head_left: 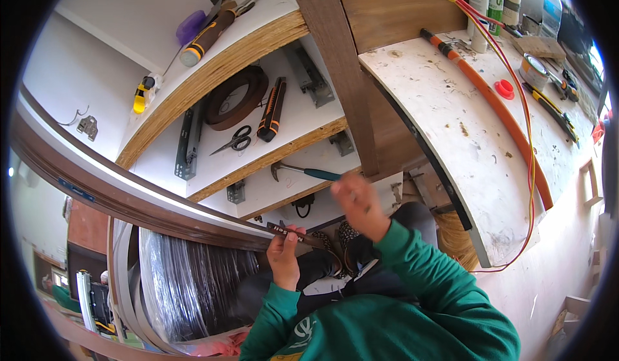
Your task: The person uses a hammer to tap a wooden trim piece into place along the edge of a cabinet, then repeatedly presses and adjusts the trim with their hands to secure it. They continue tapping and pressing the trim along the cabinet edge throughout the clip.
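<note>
My left hand [284, 261] is closed on a short dark stick-shaped thing with white print [288, 233], held beside the brown cabinet edge. Its exact kind I cannot make out. Raised in front of the cabinet, my right hand [361, 203] is blurred by motion with its fingers drawn in; whether it holds anything does not show. Just past it, a claw hammer with a teal handle [309, 172] lies on the lower shelf [258, 198]. The handle's end meets the right hand in the picture, but I cannot tell if they touch.
The middle shelf [200, 179] bears scissors [240, 140], an orange-black cutter [272, 110], a brown edging roll [235, 96] and metal runners. Screwdrivers [216, 32] lie on the top shelf. To the right, a stained worktop [438, 116] holds an orange tube [500, 112]. Plastic-wrapped rolls [193, 283] stand left.
</note>
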A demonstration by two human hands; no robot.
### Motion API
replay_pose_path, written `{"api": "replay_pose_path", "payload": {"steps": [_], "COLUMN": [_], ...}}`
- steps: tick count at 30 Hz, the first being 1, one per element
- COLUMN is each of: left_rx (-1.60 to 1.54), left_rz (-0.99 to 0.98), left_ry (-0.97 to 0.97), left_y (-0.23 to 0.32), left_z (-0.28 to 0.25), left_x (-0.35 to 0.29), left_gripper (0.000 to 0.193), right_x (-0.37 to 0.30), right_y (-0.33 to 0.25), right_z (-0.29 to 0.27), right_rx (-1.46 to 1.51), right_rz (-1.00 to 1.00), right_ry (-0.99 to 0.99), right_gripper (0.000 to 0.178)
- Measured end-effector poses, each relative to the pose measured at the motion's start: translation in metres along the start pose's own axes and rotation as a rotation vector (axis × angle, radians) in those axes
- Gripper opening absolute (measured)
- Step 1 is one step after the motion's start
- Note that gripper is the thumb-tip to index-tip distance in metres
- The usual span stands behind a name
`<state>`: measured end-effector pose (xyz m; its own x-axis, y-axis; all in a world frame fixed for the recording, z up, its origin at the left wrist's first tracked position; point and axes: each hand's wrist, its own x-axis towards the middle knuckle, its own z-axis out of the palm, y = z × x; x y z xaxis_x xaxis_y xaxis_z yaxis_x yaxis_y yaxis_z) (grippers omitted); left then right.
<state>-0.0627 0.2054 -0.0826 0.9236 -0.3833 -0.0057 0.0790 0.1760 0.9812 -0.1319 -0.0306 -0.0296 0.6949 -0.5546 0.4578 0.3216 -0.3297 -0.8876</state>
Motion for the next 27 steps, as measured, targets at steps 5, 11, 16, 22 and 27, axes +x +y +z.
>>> {"api": "replay_pose_path", "payload": {"steps": [5, 11, 16, 22, 27], "left_rx": [0.161, 0.366, 0.463, 0.4, 0.467], "left_rz": [-0.042, -0.08, -0.152, -0.151, -0.178], "left_ry": [0.007, 0.051, 0.077, 0.093, 0.108], "left_y": [-0.033, -0.084, -0.101, -0.119, -0.129], "left_z": [-0.032, -0.068, -0.089, -0.092, -0.093], "left_x": [-0.017, -0.042, -0.053, -0.049, -0.05], "left_gripper": [0.026, 0.024, 0.029, 0.031, 0.037], "right_x": [0.081, 0.123, 0.132, 0.139, 0.136], "right_y": [-0.036, -0.058, -0.05, -0.051, -0.046], "right_z": [-0.016, -0.02, -0.025, -0.023, -0.025], "right_rx": [0.19, 0.277, 0.267, 0.362, 0.545], "right_rz": [-0.132, -0.025, -0.039, -0.065, -0.068], "right_ry": [0.409, 0.478, 0.479, 0.493, 0.468], "right_gripper": [0.03, 0.04, 0.035, 0.029, 0.028]}}
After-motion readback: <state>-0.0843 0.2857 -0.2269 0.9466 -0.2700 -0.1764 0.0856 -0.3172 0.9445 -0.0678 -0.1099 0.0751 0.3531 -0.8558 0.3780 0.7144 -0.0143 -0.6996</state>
